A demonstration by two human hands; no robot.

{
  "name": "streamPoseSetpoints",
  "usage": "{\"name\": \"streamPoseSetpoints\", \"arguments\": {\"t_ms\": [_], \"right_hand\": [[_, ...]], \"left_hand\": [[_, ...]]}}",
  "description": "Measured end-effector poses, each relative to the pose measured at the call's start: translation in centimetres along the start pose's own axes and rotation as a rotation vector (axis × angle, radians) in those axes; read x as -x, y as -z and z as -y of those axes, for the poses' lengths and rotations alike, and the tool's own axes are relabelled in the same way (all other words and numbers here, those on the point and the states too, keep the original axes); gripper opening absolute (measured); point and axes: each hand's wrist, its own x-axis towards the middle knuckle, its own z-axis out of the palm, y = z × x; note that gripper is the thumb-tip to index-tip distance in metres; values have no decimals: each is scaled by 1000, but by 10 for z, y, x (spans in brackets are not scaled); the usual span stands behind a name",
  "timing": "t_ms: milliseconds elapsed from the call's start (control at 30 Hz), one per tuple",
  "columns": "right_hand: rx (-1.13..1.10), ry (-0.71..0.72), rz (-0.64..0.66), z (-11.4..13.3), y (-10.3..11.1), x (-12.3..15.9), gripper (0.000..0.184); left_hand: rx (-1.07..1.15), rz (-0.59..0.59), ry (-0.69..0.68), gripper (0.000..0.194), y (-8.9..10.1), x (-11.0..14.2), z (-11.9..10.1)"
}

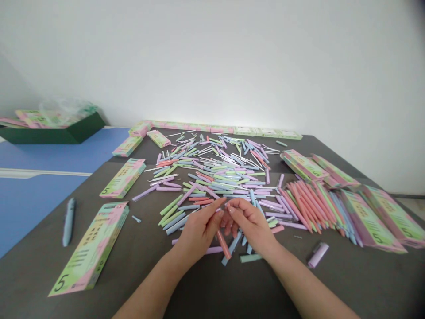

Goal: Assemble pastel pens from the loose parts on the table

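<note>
**Red tube in hand, lower centre of the frame**

Keep the red tube [224, 248] steady in the left hand [198, 228], pinched under the thumb, lower end angled down and free. Bring the right hand [251, 223], curled with fingertips near the upper end, squarely in line; cannot tell from here whether gripping anything. Best, probably, to press gently and straight, low over the worktop [212, 294], to catch anything dropped.

Counting from the left: one dark green tray [78, 134], upper left, with packs [33, 118] and clear plastic [61, 111] inside. One blue pen [68, 223], left. At least five left-side boxes [91, 248], plus one small blue piece [136, 219] near the closest. Across the middle, one wide heap of pens and tubes [219, 175], too tangled to count. Upper centre, one row of boxes [245, 131], roughly seven. Right of centre, one sheaf of coloured pens [307, 204], overlapping, exact number hidden. Below, one short purple tube [318, 255]. Far right, at least four right-side boxes [373, 221].
</note>
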Motion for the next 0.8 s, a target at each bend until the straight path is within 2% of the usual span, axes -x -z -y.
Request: {"name": "streamPoseSetpoints", "arguments": {"t_ms": [133,267,367,567,800], "right_hand": [[-70,81,-105,-2,5,-2,17],[-279,93,-161,2,5,-2,14],[-343,95,-160,5,4,0,13],[-273,189,-189,7,7,-1,14],[-214,182,-128,11,13,-1,13]], "left_hand": [[269,-196,255,35,5,-3,-3],[371,-296,282,31,9,-6,-3],[394,-302,258,26,9,-6,-2],[400,-274,223,20,9,-4,-4],[533,-284,240,23,8,-5,-3]]}}
